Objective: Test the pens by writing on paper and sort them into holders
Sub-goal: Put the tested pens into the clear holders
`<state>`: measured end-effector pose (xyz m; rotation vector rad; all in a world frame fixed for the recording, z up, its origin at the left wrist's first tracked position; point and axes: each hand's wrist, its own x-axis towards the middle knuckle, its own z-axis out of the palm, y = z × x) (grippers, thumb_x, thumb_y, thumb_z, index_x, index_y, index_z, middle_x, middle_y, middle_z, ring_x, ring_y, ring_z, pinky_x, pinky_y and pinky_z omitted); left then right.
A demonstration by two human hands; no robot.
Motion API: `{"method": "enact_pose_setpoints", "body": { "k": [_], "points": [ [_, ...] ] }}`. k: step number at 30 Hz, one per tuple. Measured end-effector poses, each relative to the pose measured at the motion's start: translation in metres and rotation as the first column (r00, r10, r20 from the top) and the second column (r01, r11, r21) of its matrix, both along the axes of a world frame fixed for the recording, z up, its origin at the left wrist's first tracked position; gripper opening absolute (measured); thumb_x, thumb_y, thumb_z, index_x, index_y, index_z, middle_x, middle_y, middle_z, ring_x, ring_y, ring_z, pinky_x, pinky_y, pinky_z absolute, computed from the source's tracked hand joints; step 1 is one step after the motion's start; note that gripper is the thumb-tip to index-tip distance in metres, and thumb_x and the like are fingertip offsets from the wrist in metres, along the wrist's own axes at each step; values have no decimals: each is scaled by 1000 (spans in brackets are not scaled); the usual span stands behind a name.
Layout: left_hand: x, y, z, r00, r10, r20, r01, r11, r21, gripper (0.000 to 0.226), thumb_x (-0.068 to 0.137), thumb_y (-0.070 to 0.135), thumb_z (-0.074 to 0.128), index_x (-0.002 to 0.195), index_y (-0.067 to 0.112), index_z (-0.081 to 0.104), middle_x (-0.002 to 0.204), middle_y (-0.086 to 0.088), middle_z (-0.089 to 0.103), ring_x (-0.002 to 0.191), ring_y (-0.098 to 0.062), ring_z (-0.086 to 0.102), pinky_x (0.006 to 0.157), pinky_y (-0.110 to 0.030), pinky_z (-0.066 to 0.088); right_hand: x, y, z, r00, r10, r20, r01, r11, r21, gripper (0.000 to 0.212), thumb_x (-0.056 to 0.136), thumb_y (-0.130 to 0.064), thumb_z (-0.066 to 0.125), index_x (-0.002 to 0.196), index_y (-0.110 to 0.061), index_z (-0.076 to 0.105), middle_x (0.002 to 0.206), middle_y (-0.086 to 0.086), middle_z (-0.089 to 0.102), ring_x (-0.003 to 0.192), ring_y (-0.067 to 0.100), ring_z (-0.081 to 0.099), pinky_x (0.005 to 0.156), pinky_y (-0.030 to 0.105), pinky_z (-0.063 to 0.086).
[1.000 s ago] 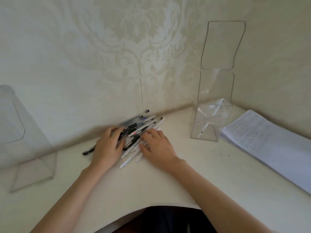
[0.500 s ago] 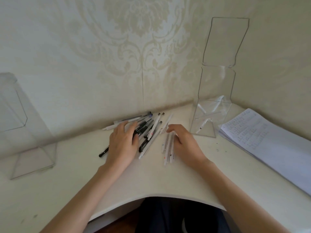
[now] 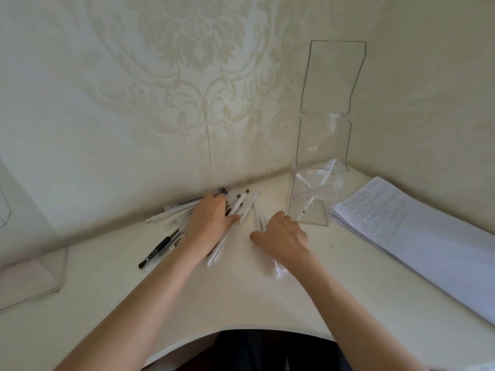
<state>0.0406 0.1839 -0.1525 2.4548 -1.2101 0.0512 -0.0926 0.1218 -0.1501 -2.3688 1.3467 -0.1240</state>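
At the lower left of the frame stands a clear plastic holder (image 3: 32, 274) — it looks empty. Near the middle, the left hand (image 3: 210, 223) lies flat with fingers spread on a loose pile of white and black pens (image 3: 235, 208), pressing but not gripping. Just beside it, the right hand (image 3: 281, 235) curls loosely over a few white pens (image 3: 261, 222); I cannot tell if it holds one. Further right, a tall clear plastic holder (image 3: 318, 194) has a few pens in it. At the far right lies a stack of white paper with writing (image 3: 396, 226). Most pens are not sorted yet — lots left to do.
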Motion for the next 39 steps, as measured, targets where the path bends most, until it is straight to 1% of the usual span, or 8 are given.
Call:
{"method": "enact_pose_setpoints", "body": {
  "k": [4, 7, 12, 19, 23, 30, 33, 39],
  "points": [
    [4, -3, 0, 1000, -9, -6, 9, 999, -34, 24, 87, 36, 57, 97, 14, 54, 101, -5, 54, 89, -23, 54, 68, -31, 39, -4, -11, 3, 1000, 22, -17, -23, 998, -61, 15, 89, -24, 47, 94, -10, 44, 84, 3, 51, 78, 25, 52, 58, 28, 34],
    [3, -4, -2, 998, -28, 58, 29, 1000, -13, 24, 87, 35, 58, 98, 15, 53, 103, -4, 54, 90, -22, 55, 65, -31, 39, -12, -19, 2, 992, 128, 3, -127, 987, -99, 18, 95, -27, 38, 91, -10, 43, 79, 2, 47, 73, 23, 48, 61, 31, 35],
    [1, -10, -7, 992, -61, 114, 68, 996, -58, 18, 87, 31, 56, 99, 19, 51, 104, -3, 51, 90, -23, 56, 62, -28, 32, -28, -14, 28, 901, 258, 349, -243, 966, -87, 27, 99, -29, 36, 76, -16, 35, 64, 2, 46, 54, 17, 42, 53, 37, 39],
    [1, -25, -4, 995, -58, 83, 61, 998, -25, 13, 84, 28, 60, 92, 17, 61, 103, -5, 51, 96, -25, 55, 69, -31, 41, -39, -35, 123, 523, 244, 817, 116, 929, -351, 21, 97, -27, 46, 78, -21, 44, 66, 11, 60, 52, 17, 52, 49, 30, 40],
    [-1, -31, -2, 996, -32, 87, 28, 999, 42, 17, 85, 28, 58, 94, 14, 64, 107, -7, 54, 98, -27, 57, 73, -32, 41, -35, -73, 146, 538, 217, 814, 185, 912, -366, 17, 98, -27, 47, 87, -14, 48, 70, 8, 59, 55, 15, 52, 51, 26, 43],
    [-8, -28, 32, 983, -63, -172, 18, 967, -253, 12, 92, 24, 52, 95, 13, 56, 87, 1, 60, 82, -21, 56, 67, -28, 38, -46, -95, 118, 869, 50, 492, 110, 951, -290, 32, 93, -41, 55, 88, -9, 54, 80, -5, 53, 72, 13, 51, 57, 18, 35],
    [-18, -31, 65, 914, -251, -320, 71, 874, -482, 12, 94, 24, 51, 97, 13, 54, 83, 3, 60, 73, -10, 59, 63, -18, 41, -52, -89, 113, 797, 52, 602, 122, 962, -245, 40, 93, -41, 54, 114, -7, 57, 105, -1, 58, 95, 13, 53, 74, 19, 36],
    [-52, -59, 139, 830, -498, -249, 194, 678, -709, 10, 94, 22, 51, 97, 13, 56, 80, 6, 64, 61, 4, 58, 56, -7, 42, -68, -78, 110, 547, 34, 836, 185, 970, -160, 9, 94, -17, 50, 94, -14, 58, 83, -10, 59, 76, 7, 56, 63, 11, 42]
  ]
}}
